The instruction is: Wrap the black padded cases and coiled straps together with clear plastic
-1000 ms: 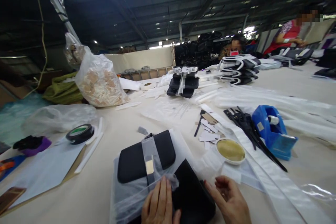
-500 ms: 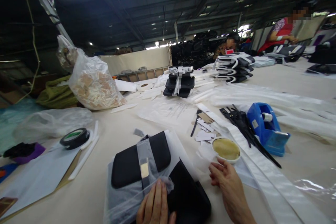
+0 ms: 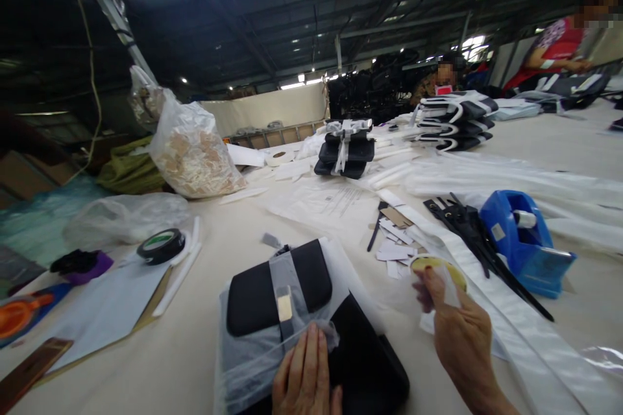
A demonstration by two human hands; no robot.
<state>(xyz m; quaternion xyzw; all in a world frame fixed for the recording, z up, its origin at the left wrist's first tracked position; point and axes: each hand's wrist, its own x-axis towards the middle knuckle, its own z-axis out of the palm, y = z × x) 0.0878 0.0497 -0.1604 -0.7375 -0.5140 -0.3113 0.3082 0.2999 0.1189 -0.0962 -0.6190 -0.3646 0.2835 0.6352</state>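
Observation:
A black handbag (image 3: 248,295) with a gold-coloured clasp (image 3: 284,305) lies in front of me, a translucent strip wrapped round its middle. Thin translucent wrapping (image 3: 253,369) spreads under and over its lower part. My left hand (image 3: 306,373) rests flat on that wrapping, fingers stretched out. Beside it a second black piece (image 3: 365,350) lies partly under the wrapping; I cannot tell whether it belongs to the bag. My right hand (image 3: 462,331) pinches a small thin white sheet (image 3: 451,286) above a round dish (image 3: 419,262) with a yellowish surface, which the fingers partly hide.
To the right stand a blue tape dispenser (image 3: 518,240) and black straps (image 3: 457,227). White paper scraps (image 3: 394,240) lie near the dish. At left are a black tape roll (image 3: 161,246), a phone (image 3: 36,373) and a filled plastic bag (image 3: 189,149). Wrapped bags (image 3: 344,159) stand further back.
My right hand has moved up over the round dish and now holds a thin white sheet. My left hand stays on the wrapping. The whole view has shifted slightly.

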